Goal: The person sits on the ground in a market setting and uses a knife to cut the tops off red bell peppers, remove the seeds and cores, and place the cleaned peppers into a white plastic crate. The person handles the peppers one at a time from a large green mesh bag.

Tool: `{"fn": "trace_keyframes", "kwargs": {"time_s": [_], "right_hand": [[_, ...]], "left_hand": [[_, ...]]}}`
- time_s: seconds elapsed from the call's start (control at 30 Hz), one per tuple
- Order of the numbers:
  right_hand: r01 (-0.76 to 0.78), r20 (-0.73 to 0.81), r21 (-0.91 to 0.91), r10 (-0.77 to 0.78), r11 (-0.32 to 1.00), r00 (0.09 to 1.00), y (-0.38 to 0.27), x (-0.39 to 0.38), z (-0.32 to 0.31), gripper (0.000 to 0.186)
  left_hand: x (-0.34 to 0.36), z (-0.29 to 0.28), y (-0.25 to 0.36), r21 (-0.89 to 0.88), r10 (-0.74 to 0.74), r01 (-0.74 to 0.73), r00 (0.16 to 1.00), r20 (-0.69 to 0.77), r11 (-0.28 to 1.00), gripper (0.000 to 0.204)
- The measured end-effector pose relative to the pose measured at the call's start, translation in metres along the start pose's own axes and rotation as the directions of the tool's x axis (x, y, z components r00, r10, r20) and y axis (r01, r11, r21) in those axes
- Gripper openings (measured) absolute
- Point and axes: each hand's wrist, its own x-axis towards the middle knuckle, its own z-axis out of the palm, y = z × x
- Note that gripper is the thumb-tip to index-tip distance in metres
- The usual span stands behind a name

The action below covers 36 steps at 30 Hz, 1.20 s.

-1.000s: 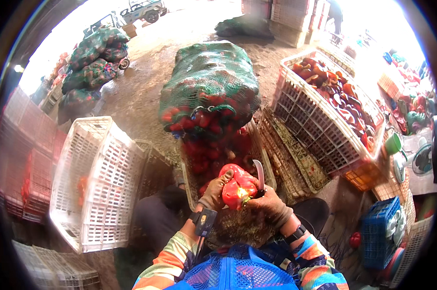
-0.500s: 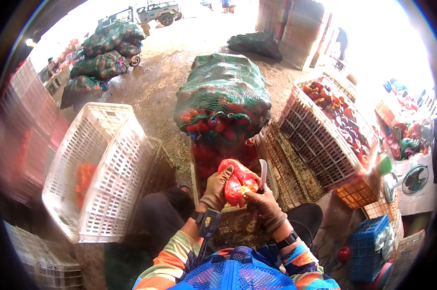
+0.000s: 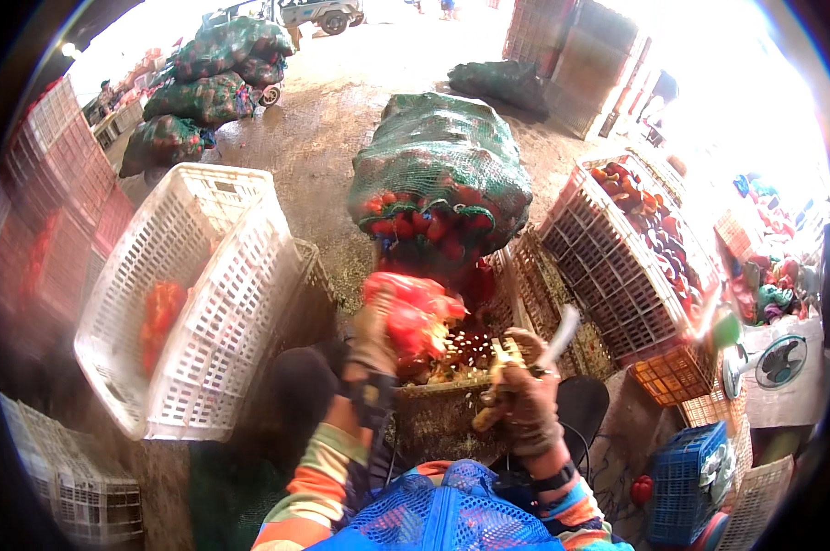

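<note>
My left hand [image 3: 371, 338], gloved, is closed round a red bell pepper [image 3: 413, 317] that is blurred by motion. My gloved right hand [image 3: 530, 406] grips a knife [image 3: 563, 334], its pale blade pointing up and away from me. A pale yellowish pepper core [image 3: 504, 354] shows at the fingers of that same hand. Loose seeds [image 3: 470, 354] scatter in the air between my hands. Below them is a crate [image 3: 447, 393] with red peppers in its far part. A green mesh sack [image 3: 440, 161] full of red peppers rests at its far end.
Left of me stands a white crate [image 3: 208, 358] with some red pepper pieces [image 3: 162, 317] inside. On the right, another crate [image 3: 608, 262] is heaped with peppers. Near it are a blue crate [image 3: 686, 477] and a fan [image 3: 782, 360]. More filled mesh sacks [image 3: 199, 99] are stacked far left.
My hands have moved apart: the left has carried the pepper leftward, the right has shifted right with the knife. The core has come away from the pepper, and seeds now fly out.
</note>
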Motion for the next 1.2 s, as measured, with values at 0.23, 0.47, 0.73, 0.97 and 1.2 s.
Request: {"fn": "trace_keyframes", "kwargs": {"time_s": [0.23, 0.47, 0.73, 0.97, 1.2], "right_hand": [[0.181, -0.156, -0.408, -0.264, 0.895, 0.952, -0.008, 0.078, -0.032, 0.039], [-0.146, -0.221, -0.571, 0.020, 0.808, 0.975, 0.036, 0.121, -0.075, 0.055], [-0.318, -0.119, 0.279, 0.361, 0.906, 0.925, 0.029, 0.135, -0.110, 0.027], [-0.471, -0.123, 0.537, 0.618, 0.699, 0.776, 0.075, 0.144, -0.124, 0.017], [-0.548, -0.115, 0.434, 0.647, 0.715, 0.754, 0.063, 0.145, -0.124, 0.021]], "left_hand": [[-0.006, -0.118, 0.184, -0.563, 0.592, -0.398, 0.777, 0.214, 0.725, 0.045], [0.048, -0.081, 0.119, -0.323, 0.414, -0.361, 0.903, 0.111, 0.875, 0.037], [0.118, -0.067, -0.176, 0.992, -0.516, 0.029, 0.855, 0.040, 0.125, 0.074], [0.118, -0.041, -0.208, 0.873, -0.381, -0.144, 0.923, -0.052, -0.467, 0.064], [0.139, -0.059, -0.199, 0.957, -0.575, -0.226, 0.814, 0.082, -0.183, 0.046]]}}
